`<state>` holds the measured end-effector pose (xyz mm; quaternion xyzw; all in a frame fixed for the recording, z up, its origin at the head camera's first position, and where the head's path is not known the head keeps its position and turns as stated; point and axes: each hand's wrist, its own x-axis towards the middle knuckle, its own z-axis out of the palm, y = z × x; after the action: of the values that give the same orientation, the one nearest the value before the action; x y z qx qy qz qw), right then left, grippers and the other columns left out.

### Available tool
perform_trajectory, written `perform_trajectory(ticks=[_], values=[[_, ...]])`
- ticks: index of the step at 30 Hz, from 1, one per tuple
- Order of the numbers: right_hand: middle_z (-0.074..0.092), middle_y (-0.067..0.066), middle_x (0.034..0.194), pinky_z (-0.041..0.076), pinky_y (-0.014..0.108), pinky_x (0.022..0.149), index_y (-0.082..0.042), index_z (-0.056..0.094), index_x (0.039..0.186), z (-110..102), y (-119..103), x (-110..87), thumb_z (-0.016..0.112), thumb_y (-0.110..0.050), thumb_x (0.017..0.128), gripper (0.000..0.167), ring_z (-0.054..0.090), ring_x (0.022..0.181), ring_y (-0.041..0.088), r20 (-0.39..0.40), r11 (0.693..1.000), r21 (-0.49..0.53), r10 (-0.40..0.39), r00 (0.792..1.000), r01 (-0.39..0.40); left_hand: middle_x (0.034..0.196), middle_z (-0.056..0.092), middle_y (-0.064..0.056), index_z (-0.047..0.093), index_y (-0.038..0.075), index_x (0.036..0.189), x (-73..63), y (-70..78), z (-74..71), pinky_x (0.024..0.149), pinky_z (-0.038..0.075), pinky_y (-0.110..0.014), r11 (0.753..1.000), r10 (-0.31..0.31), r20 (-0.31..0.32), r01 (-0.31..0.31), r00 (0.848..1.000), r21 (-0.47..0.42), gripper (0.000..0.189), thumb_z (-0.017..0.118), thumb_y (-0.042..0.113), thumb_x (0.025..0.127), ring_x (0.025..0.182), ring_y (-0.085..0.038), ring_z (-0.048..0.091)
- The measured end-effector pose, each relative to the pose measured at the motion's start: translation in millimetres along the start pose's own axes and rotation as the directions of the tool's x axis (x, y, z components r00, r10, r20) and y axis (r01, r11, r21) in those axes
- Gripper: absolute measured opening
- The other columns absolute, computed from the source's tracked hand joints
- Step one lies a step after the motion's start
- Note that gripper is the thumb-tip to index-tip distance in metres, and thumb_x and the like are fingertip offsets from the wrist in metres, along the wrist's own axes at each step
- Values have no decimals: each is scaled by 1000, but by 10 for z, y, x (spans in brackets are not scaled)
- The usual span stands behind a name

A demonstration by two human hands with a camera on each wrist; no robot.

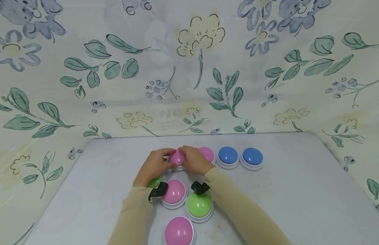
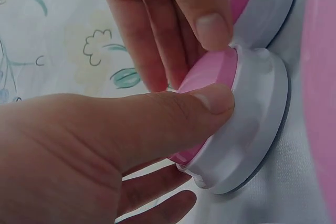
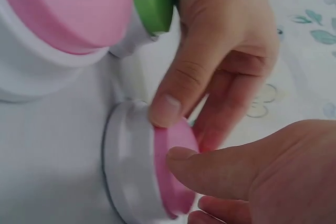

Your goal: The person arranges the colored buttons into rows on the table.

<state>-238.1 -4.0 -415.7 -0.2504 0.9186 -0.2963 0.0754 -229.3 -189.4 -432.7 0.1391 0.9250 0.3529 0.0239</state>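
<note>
Both hands grip one pink dome button with a white round base, at the far end of a cluster of such buttons. From its left side comes my left hand; its thumb lies against the rim where pink meets white, with fingers round the far side. Opposite, my right hand holds the same button, its thumb on the pink edge. In the right wrist view the white base faces the table. Fingertips behind the dome are partly hidden.
Right of the hands stand another pink button and two blue buttons. Nearer are a pink button, a green one and a front pink one. The left wrist partly covers another green button. Flowered cloth rises behind the white table.
</note>
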Motion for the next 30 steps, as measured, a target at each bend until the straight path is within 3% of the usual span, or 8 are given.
perform_trajectory(ticks=[6, 17, 25, 30], values=[[45, 20, 151, 32, 46, 119, 0, 48, 146, -133, 24, -126, 68, -2, 93, 56, 39, 143, 34, -26, 998, 43, 42, 999, -40, 133, 64, -14, 63, 3, 134, 8, 5, 24, 99, 53, -49, 999, -21, -7, 21, 1000, 48, 54, 80, 11, 84, 120, -36, 61], [47, 18, 150, 40, 49, 113, -4, 50, 145, -257, 227, -491, 72, -7, 92, 58, 41, 141, 36, -92, 999, 45, 30, 995, -26, 135, 62, -16, 59, 4, 139, -10, 62, 37, 100, 52, -50, 997, -44, -7, 45, 999, 61, 58, 80, 16, 85, 119, -37, 61], [46, 16, 152, 39, 48, 114, -5, 49, 147, -271, 338, -794, 76, -12, 90, 63, 40, 142, 34, -89, 999, 35, 42, 995, -39, 137, 61, -18, 57, 7, 142, -36, 91, 8, 99, 52, -51, 995, -73, -22, 74, 997, 61, 61, 79, 22, 87, 116, -39, 63], [48, 18, 149, 38, 51, 114, -3, 50, 145, -257, 450, -1000, 75, -13, 91, 60, 42, 140, 36, -113, 1000, 8, 20, 993, -19, 134, 61, -20, 58, 5, 140, -74, 151, -44, 98, 52, -53, 997, -23, -55, 28, 998, 78, 59, 78, 21, 87, 115, -41, 62]])
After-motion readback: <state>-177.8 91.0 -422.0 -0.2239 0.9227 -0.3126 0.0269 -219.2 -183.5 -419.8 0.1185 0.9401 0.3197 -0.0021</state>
